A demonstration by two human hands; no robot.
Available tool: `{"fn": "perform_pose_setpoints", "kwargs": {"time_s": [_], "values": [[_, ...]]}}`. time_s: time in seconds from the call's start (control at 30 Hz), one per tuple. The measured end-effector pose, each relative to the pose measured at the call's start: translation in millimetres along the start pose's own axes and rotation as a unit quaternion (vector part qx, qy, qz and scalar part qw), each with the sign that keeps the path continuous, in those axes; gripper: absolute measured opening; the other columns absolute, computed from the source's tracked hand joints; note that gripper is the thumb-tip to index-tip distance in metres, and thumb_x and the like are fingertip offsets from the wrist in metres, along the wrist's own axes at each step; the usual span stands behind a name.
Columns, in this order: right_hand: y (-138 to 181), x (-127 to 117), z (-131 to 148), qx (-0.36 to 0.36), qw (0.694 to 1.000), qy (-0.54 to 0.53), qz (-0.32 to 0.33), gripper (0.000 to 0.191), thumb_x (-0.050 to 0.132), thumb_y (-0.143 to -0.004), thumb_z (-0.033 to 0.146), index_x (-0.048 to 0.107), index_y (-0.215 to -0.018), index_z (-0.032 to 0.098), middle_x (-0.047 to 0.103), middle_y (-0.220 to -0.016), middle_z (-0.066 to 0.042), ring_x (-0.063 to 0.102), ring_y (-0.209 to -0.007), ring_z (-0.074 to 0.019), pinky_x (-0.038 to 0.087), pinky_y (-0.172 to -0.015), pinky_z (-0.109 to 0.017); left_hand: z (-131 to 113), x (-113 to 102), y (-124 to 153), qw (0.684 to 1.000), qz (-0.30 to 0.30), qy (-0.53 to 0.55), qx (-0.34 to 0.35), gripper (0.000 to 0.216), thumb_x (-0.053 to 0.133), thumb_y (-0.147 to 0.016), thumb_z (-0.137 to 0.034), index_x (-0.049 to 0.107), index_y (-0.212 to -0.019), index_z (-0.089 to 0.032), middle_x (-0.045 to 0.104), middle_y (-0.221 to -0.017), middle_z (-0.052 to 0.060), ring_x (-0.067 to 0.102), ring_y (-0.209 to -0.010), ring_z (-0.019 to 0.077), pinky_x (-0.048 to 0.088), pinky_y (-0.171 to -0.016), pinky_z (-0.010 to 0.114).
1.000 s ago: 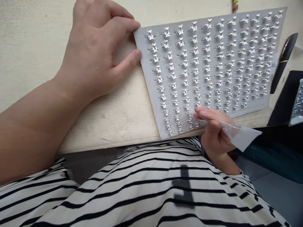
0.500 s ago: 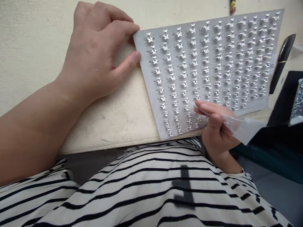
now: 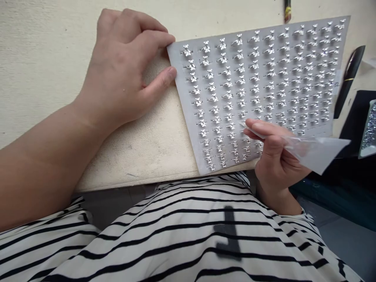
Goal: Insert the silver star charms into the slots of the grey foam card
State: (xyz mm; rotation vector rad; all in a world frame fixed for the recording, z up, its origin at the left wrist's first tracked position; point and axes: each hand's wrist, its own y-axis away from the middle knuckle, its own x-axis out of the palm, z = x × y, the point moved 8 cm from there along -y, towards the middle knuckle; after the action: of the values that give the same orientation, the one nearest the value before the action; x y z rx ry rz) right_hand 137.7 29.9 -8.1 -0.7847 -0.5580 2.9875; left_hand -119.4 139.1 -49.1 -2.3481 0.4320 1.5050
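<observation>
Grey sheet (image 3: 190,133) lies skewed on the cream table (image 3: 44,58), its near corner at the table's near edge. Rows of small silver charms (image 3: 226,72) cover it.

Left hand (image 3: 123,74) is not gripping. Fingers are loosely curled, index tip on the sheet's far-left corner, thumb tip against its left edge.

Right hand (image 3: 274,156) is over the sheet's near edge, thumb and forefinger pinched on clear film (image 3: 319,153). The film trails right from the grip, off the sheet.

Black pen (image 3: 349,80) lies far right.

Grey card (image 3: 179,58) bears silver charms (image 3: 241,70) (shirt (image 3: 188,235) striped black-white).
</observation>
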Motion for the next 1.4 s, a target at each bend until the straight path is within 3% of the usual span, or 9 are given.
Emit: {"fn": "perform_pose_setpoints", "kwargs": {"time_s": [0.1,0.37,0.67,0.93,1.17,1.4], "values": [[-5,1,2,-0.006,0.998,-0.026,-0.060,0.025,0.062,-0.098,0.016,0.077,-0.115,0.028,0.081,-0.102,0.001,0.079,-0.099,-0.0225,0.072,-0.076,-0.042,1,1,0,1.000,0.003,0.014,-0.004,0.053,0.041,-0.106,-0.055,0.053,-0.147,-0.024,0.050,-0.150,0.004,0.042,-0.142,0.0298,0.026,-0.127,0.048],[-7,9,-4,0.002,0.999,-0.002,-0.042,0.020,0.061,-0.100,0.022,0.076,-0.112,0.027,0.082,-0.100,0.002,0.080,-0.097,-0.0187,0.072,-0.076,-0.037,13,8,-3,0.998,0.021,0.047,0.020,0.057,0.055,-0.095,-0.045,0.049,-0.149,-0.026,0.047,-0.152,0.004,0.036,-0.143,0.0366,0.021,-0.124,0.061],[-14,-5,3,-0.028,0.991,-0.055,-0.115,0.019,0.062,-0.100,0.022,0.079,-0.110,0.023,0.082,-0.101,0.001,0.079,-0.096,-0.0158,0.071,-0.074,-0.029,10,6,-4,0.999,0.011,0.046,0.018,0.056,0.058,-0.096,-0.042,0.052,-0.148,-0.024,0.050,-0.151,0.007,0.041,-0.142,0.0375,0.023,-0.124,0.062],[-26,11,-1,0.015,0.997,-0.053,-0.062,0.019,0.064,-0.099,0.020,0.079,-0.109,0.024,0.082,-0.104,-0.001,0.080,-0.096,-0.0196,0.072,-0.078,-0.036,8,5,-3,0.999,0.004,0.037,0.018,0.053,0.060,-0.097,-0.040,0.053,-0.147,-0.024,0.053,-0.149,0.007,0.045,-0.140,0.0363,0.026,-0.124,0.060],[-27,13,-8,0.032,0.999,-0.009,-0.040,0.019,0.061,-0.101,0.026,0.078,-0.110,0.028,0.082,-0.105,0.003,0.080,-0.093,-0.0165,0.072,-0.079,-0.037,7,5,-4,0.999,0.004,0.037,0.018,0.053,0.060,-0.097,-0.040,0.054,-0.146,-0.024,0.054,-0.149,0.006,0.046,-0.139,0.0360,0.027,-0.124,0.061],[-26,5,0,0.002,0.991,-0.082,-0.103,0.018,0.064,-0.099,0.025,0.080,-0.107,0.023,0.082,-0.102,0.001,0.079,-0.095,-0.0162,0.072,-0.077,-0.031,8,4,-4,0.999,0.000,0.037,0.017,0.051,0.058,-0.098,-0.042,0.054,-0.146,-0.024,0.054,-0.148,0.006,0.046,-0.139,0.0353,0.028,-0.124,0.060]]}}
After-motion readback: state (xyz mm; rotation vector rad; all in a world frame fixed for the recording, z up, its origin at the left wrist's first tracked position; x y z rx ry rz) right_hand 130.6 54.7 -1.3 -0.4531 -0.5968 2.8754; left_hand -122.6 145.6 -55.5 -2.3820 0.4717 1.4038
